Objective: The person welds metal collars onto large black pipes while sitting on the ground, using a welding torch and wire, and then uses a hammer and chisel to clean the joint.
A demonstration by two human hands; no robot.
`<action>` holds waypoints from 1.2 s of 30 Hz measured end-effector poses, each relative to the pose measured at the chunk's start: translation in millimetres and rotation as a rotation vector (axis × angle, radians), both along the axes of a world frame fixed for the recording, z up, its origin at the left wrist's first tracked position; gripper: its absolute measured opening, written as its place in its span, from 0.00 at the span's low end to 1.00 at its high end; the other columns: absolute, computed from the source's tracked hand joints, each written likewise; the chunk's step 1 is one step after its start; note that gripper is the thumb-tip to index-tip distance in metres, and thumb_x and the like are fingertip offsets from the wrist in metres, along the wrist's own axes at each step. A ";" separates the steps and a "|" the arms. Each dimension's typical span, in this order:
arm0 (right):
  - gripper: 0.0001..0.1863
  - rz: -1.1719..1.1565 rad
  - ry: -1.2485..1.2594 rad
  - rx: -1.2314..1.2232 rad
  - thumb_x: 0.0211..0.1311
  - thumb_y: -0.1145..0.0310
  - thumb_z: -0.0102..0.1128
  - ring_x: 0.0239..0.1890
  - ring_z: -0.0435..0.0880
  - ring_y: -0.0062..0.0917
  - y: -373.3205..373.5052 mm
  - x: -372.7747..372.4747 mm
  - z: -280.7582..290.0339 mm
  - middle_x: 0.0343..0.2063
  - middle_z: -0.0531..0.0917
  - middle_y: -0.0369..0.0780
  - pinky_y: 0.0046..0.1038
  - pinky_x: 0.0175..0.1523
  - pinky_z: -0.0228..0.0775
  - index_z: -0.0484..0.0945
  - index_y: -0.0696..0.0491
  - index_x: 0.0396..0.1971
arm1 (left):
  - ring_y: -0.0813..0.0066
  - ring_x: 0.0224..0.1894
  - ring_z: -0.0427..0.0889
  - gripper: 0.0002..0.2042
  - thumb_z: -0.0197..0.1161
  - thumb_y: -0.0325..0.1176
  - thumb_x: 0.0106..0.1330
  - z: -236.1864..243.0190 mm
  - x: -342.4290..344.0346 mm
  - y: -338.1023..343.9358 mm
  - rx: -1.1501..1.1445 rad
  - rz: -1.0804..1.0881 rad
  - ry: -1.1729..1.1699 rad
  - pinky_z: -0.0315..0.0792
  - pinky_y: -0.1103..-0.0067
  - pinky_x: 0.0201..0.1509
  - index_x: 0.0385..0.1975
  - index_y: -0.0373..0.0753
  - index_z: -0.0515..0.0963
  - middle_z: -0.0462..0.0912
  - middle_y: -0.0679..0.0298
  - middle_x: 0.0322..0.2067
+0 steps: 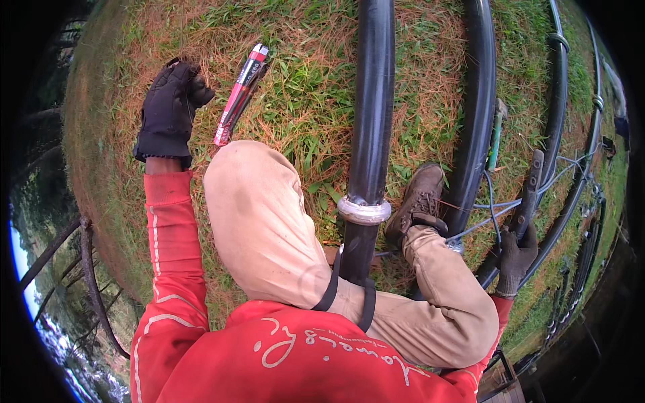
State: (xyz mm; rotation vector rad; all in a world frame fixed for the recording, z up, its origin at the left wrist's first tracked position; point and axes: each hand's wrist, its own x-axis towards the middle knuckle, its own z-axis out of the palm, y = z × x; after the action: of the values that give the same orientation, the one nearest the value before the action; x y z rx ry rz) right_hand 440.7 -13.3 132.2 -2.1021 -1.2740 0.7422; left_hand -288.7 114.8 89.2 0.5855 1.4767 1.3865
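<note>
My left hand, in a black glove, is low over grass and dry needles at the left. Its fingers are curled in, and whatever they hold, if anything, is hidden. Just right of it a slim red and white carton lies on the grass, with a thin dark item along its side. At the far right my right hand, in a grey-brown glove, is closed around the lower end of a flat dark bar with round spots along it. The bar points away from me beside the black pipes.
A thick black pipe with a whitish wrapped joint runs between my legs, a black strap near its lower end. More black pipes curve along the right. Blue-grey cord tangles there. Bare branches stand at the left.
</note>
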 end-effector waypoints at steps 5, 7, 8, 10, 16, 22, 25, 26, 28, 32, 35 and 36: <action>0.29 -0.086 0.008 0.015 0.60 0.83 0.71 0.41 0.88 0.20 11.9 13.6 -4.4 0.45 0.88 0.38 0.25 0.46 0.83 0.80 0.61 0.64 | 0.66 0.47 0.85 0.12 0.63 0.39 0.82 -9.3 -19.0 -2.0 -0.060 -0.010 -0.040 0.84 0.61 0.55 0.55 0.38 0.80 0.84 0.63 0.47; 0.28 -0.046 -0.067 0.065 0.60 0.81 0.72 0.43 0.87 0.21 35.8 -2.7 6.2 0.46 0.88 0.39 0.26 0.48 0.83 0.81 0.62 0.62 | 0.64 0.52 0.84 0.15 0.62 0.41 0.83 -2.7 -43.7 -9.0 -0.116 0.041 -0.081 0.82 0.58 0.62 0.60 0.40 0.79 0.85 0.63 0.53; 0.27 -0.047 -0.084 0.067 0.59 0.80 0.73 0.45 0.87 0.21 47.5 -3.4 19.9 0.47 0.89 0.39 0.26 0.50 0.82 0.81 0.62 0.61 | 0.64 0.55 0.83 0.16 0.62 0.42 0.83 1.0 -52.2 -12.9 -0.118 0.089 -0.075 0.80 0.56 0.64 0.62 0.41 0.78 0.84 0.63 0.55; 0.27 -0.098 -0.079 0.114 0.58 0.77 0.75 0.44 0.86 0.19 57.7 15.3 50.8 0.45 0.89 0.38 0.25 0.49 0.81 0.82 0.61 0.60 | 0.68 0.48 0.86 0.13 0.65 0.39 0.80 25.0 -35.1 -12.0 -0.117 0.121 -0.073 0.84 0.63 0.56 0.56 0.40 0.80 0.85 0.63 0.49; 0.17 -0.269 -0.025 0.208 0.63 0.73 0.71 0.33 0.85 0.20 69.8 47.5 219.6 0.34 0.86 0.36 0.27 0.41 0.79 0.82 0.60 0.50 | 0.71 0.47 0.86 0.13 0.66 0.40 0.80 129.3 -26.8 -14.6 -0.101 0.037 -0.129 0.85 0.63 0.55 0.55 0.40 0.81 0.85 0.64 0.48; 0.10 -0.372 0.174 0.524 0.74 0.73 0.63 0.33 0.86 0.27 74.0 30.7 404.9 0.33 0.84 0.40 0.30 0.41 0.80 0.77 0.58 0.50 | 0.71 0.43 0.86 0.12 0.66 0.39 0.80 261.8 -7.5 -43.0 -0.179 0.140 -0.016 0.86 0.66 0.49 0.53 0.38 0.80 0.85 0.64 0.44; 0.11 -0.394 0.138 0.641 0.75 0.73 0.64 0.34 0.86 0.30 74.7 17.9 502.9 0.34 0.85 0.41 0.32 0.44 0.82 0.76 0.57 0.51 | 0.70 0.42 0.86 0.13 0.66 0.38 0.80 324.5 -29.2 -75.6 -0.200 0.128 -0.083 0.86 0.65 0.48 0.53 0.37 0.80 0.85 0.64 0.43; 0.11 -0.379 0.138 0.691 0.74 0.73 0.64 0.36 0.88 0.32 75.7 12.7 534.5 0.35 0.86 0.42 0.33 0.45 0.83 0.76 0.57 0.52 | 0.70 0.40 0.85 0.13 0.66 0.39 0.80 346.6 -32.8 -87.1 -0.240 0.164 -0.067 0.85 0.65 0.46 0.53 0.37 0.80 0.85 0.64 0.41; 0.12 -0.355 0.137 0.740 0.74 0.73 0.65 0.38 0.89 0.34 75.3 3.0 601.0 0.36 0.86 0.43 0.35 0.47 0.84 0.75 0.57 0.52 | 0.70 0.40 0.84 0.13 0.66 0.40 0.80 387.8 -38.8 -108.0 -0.201 0.189 -0.134 0.85 0.65 0.46 0.52 0.37 0.80 0.85 0.64 0.41; 0.13 -0.492 0.197 0.846 0.73 0.74 0.65 0.42 0.91 0.39 54.0 -36.2 703.3 0.41 0.88 0.49 0.36 0.48 0.86 0.74 0.58 0.53 | 0.68 0.41 0.85 0.11 0.65 0.40 0.81 450.8 -92.4 -152.0 -0.117 0.152 -0.286 0.85 0.62 0.47 0.50 0.39 0.81 0.86 0.64 0.43; 0.13 -0.510 0.114 0.880 0.73 0.74 0.64 0.40 0.91 0.39 4.3 -54.4 758.2 0.41 0.88 0.51 0.34 0.47 0.88 0.74 0.60 0.52 | 0.67 0.39 0.86 0.11 0.65 0.40 0.80 497.4 -105.8 -167.8 -0.177 0.230 -0.283 0.85 0.60 0.49 0.49 0.39 0.81 0.87 0.63 0.42; 0.14 -0.506 0.066 0.857 0.72 0.75 0.64 0.39 0.91 0.38 -13.9 -60.6 773.7 0.41 0.88 0.50 0.34 0.46 0.87 0.74 0.59 0.52 | 0.67 0.39 0.86 0.11 0.65 0.41 0.80 508.3 -113.3 -171.2 -0.198 0.220 -0.275 0.85 0.60 0.49 0.49 0.39 0.81 0.87 0.62 0.41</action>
State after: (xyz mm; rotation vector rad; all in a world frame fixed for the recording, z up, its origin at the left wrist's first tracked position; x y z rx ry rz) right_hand 380.2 -27.2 905.9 -1.5422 -0.7542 0.0097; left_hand -402.0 -56.4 597.5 0.1036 1.4619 1.4031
